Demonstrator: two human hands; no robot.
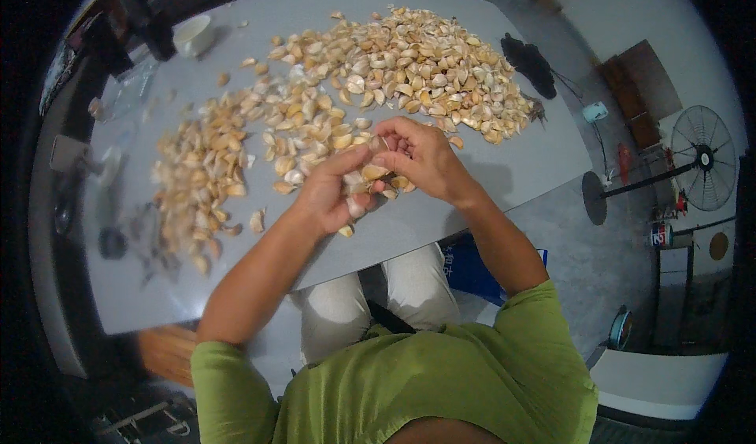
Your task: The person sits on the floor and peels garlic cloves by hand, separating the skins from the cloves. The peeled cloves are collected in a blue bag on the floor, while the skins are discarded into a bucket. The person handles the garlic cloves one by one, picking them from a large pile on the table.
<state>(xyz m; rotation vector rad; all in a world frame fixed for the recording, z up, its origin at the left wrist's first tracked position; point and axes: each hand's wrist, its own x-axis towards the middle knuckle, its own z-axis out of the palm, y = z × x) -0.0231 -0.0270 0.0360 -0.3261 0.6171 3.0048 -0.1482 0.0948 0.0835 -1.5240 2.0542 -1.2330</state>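
Observation:
Above the near edge of a light grey table [531,166], my left hand [331,193] is curled under several garlic cloves [374,173]. My right hand [416,154] meets it, thumb and fingertips pinching a clove [378,144] by its papery skin. Beyond my hands a large heap of unpeeled garlic cloves [437,66] covers the table's far right part. A looser group of cloves [307,119] lies just past my left hand. Another pile [204,172] is at the left, blurred in part. A single clove [257,221] rests beside my left forearm.
A white bowl [194,35] stands at the table's far left corner, near clear plastic packaging [127,92]. A dark round object [112,242] and dark debris lie at the left. A dark cloth-like item [527,65] is at the far right. A standing fan [703,157] is on the floor at right.

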